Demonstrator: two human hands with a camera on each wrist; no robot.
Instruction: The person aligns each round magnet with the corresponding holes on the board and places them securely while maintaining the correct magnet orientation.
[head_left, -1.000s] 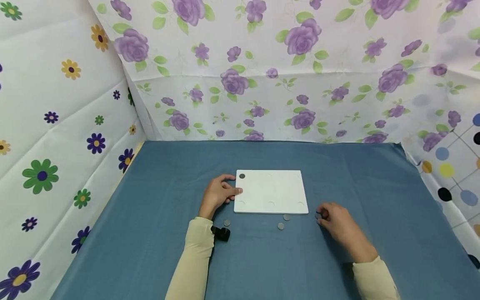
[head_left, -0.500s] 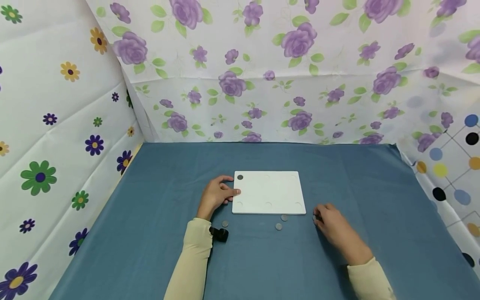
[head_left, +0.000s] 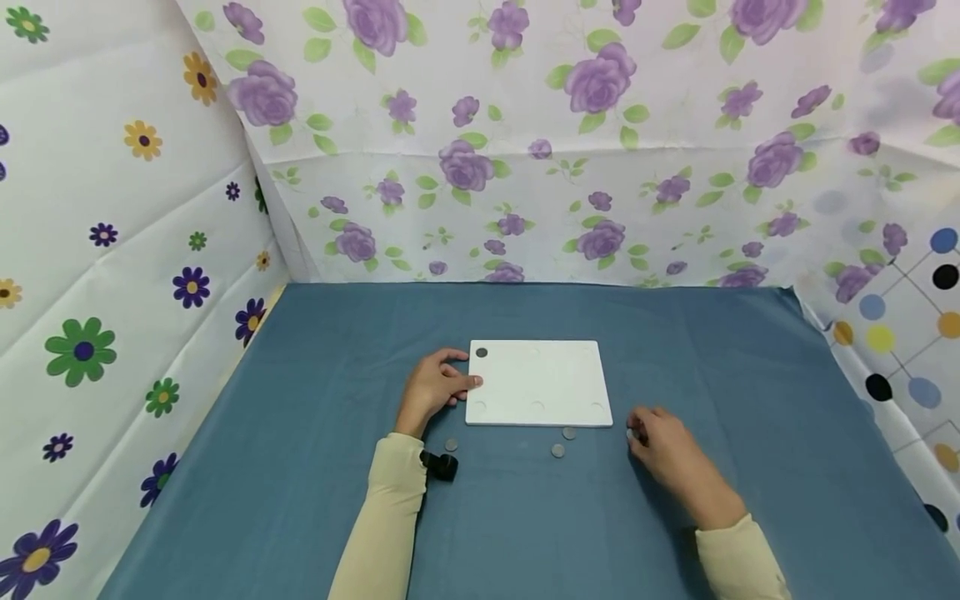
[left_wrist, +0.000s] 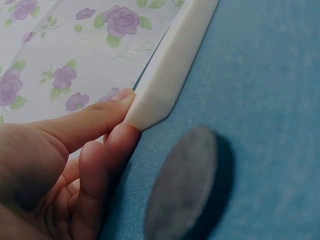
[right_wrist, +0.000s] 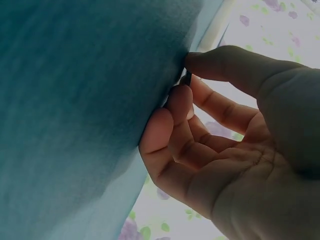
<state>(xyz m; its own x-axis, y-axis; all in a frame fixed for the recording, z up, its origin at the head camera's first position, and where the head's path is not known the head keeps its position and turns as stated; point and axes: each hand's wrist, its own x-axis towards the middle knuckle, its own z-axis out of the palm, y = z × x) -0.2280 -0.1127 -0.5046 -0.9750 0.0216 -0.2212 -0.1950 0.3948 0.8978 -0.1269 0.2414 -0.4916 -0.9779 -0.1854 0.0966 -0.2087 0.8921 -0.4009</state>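
Observation:
A white rectangular board (head_left: 540,383) with shallow round recesses lies on the blue cloth. One dark grey disc (head_left: 482,352) fills its far left recess. My left hand (head_left: 435,387) pinches the board's left edge, thumb on top and a finger against the side, as the left wrist view also shows. Right of the board, my right hand (head_left: 671,454) is down at the cloth, thumb and fingertips around a small grey disc (right_wrist: 187,78), mostly hidden by the fingers. Two loose grey discs, one nearer (head_left: 557,451) and one farther (head_left: 569,433), lie at the board's near edge.
Another grey disc (head_left: 451,445) lies by the left wrist, large in the left wrist view. A black strap device (head_left: 441,466) sits on that wrist. The blue cloth (head_left: 525,533) covers the table. Flowered sheets (head_left: 465,217) hang behind and at the left; a dotted one stands right.
The right hand has shifted very slightly at the cloth, its fingers closing more round the small disc. The left hand and the board hold their place; the camera view has moved a little.

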